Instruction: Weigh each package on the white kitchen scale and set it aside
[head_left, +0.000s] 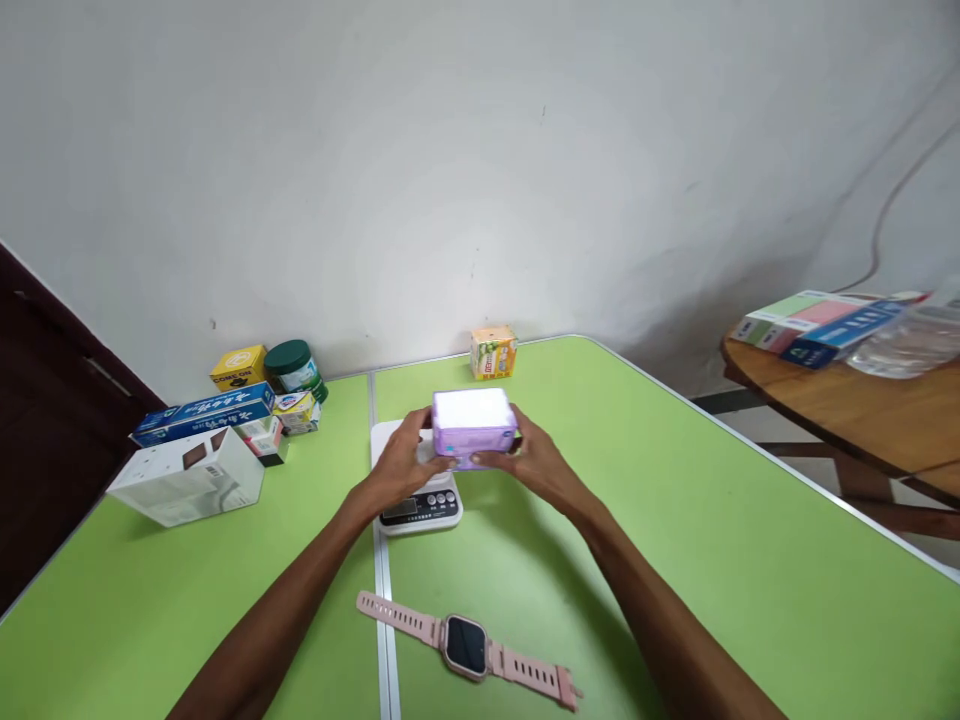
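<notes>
Nearest lies a watch (466,646); beyond it, the left hand (401,462) and right hand (538,458) pinch 1 pack (474,432) between thumbs and fingers, partly hiding the scale (421,518).

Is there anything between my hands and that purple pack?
Nothing visible: your left hand and right hand hold the purple pack directly, one at each side. The watch lies nearer you, out of the way.

The green worktop (675,450) looks smooth with a soft sheen, the scale (424,527) white plastic, the watch screen (466,646) glossy, its strap (529,672) matt and rubbery, the wall (480,170) matt.
</notes>
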